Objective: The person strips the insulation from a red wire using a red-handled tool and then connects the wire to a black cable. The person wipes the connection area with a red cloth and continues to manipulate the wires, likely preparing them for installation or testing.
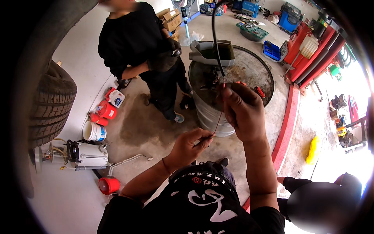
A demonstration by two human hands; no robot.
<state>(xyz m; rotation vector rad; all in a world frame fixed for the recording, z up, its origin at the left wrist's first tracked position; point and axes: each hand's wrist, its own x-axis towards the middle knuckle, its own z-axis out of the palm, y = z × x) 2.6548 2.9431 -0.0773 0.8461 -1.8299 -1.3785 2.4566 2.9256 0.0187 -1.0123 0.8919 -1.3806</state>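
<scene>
A black cable point(215, 37) hangs down from above, with a thin red wire point(219, 120) running out of its lower end. My right hand point(243, 111) is raised and pinches the red wire just below the black sheath, thumb and forefinger together. Lower and to the left, my left hand point(189, 147) pinches the wire's lower stretch between thumb and forefinger. The wire runs fairly straight between the two hands. Behind my right hand stands a large metal drum point(210, 119) with a dirty top.
A grey drain pan point(212, 58) and a red-handled tool point(260, 92) lie on the drum. Beyond it stands a person in black point(132, 43) wearing dark gloves. A tyre point(54, 103) hangs at left, above buckets point(93, 131). Another person point(323, 202) is low at right.
</scene>
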